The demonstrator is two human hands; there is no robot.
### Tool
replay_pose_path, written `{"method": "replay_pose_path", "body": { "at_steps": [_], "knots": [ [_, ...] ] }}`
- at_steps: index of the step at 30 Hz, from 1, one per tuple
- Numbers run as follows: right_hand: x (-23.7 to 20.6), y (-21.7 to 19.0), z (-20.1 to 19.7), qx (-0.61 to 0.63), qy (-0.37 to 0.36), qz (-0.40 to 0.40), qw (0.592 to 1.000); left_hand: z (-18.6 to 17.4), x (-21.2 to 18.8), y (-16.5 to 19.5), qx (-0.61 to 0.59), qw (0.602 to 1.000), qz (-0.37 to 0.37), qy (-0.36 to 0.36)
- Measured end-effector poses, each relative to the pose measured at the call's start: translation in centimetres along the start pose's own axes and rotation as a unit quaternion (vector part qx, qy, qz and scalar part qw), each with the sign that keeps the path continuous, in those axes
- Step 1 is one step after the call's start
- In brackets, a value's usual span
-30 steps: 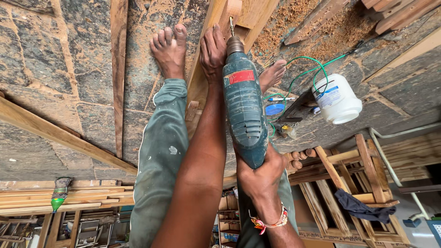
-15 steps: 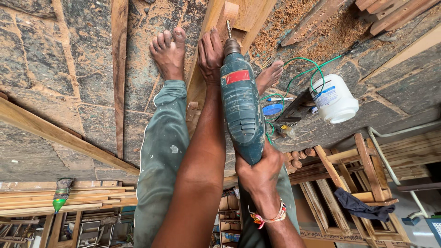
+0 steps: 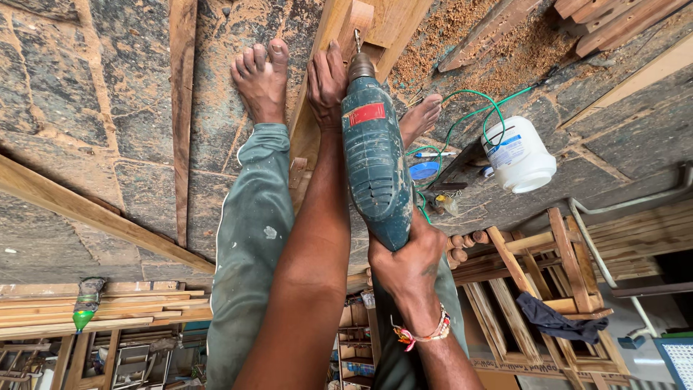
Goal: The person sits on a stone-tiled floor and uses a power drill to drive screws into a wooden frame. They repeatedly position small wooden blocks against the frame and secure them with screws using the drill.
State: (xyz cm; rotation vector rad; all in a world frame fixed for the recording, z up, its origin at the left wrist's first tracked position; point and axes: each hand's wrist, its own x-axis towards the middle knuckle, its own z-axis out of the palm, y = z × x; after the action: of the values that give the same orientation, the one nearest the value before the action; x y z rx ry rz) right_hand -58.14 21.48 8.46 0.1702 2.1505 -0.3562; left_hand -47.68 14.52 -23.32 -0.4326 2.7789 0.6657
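My right hand, with a bead bracelet at the wrist, grips the handle of a teal power drill with a red label. The drill's bit points into a wooden block at the end of a long wooden plank. My left hand presses flat on that plank just beside the drill's chuck. My bare feet rest on the stone floor on either side of the plank, and my legs are in grey-green trousers.
A white plastic jar, a blue lid and green wire lie right of the drill. Sawdust covers the floor ahead. Loose planks lie left. Wooden chair frames with a dark cloth stand at right.
The drill and my right hand have edged slightly forward toward the wooden block. My left hand and feet stay in place.
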Motion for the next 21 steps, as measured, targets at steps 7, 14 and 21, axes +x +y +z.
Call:
{"method": "replay_pose_path", "body": {
  "at_steps": [7, 14, 21],
  "knots": [
    [0.1, -0.2, 0.0, 0.000, 0.000, 0.009, 1.000, 0.1, -0.1, 0.4, 0.000, 1.000, -0.015, 0.007],
    [-0.1, 1.1, 0.6, 0.018, 0.001, 0.010, 1.000, -0.5, 0.1, 1.4, -0.003, 0.998, -0.058, 0.030],
    [-0.5, 1.9, 0.3, -0.059, 0.148, -0.090, 0.983, 0.4, -0.7, 5.2, -0.062, 0.969, -0.224, 0.086]
  ]
}}
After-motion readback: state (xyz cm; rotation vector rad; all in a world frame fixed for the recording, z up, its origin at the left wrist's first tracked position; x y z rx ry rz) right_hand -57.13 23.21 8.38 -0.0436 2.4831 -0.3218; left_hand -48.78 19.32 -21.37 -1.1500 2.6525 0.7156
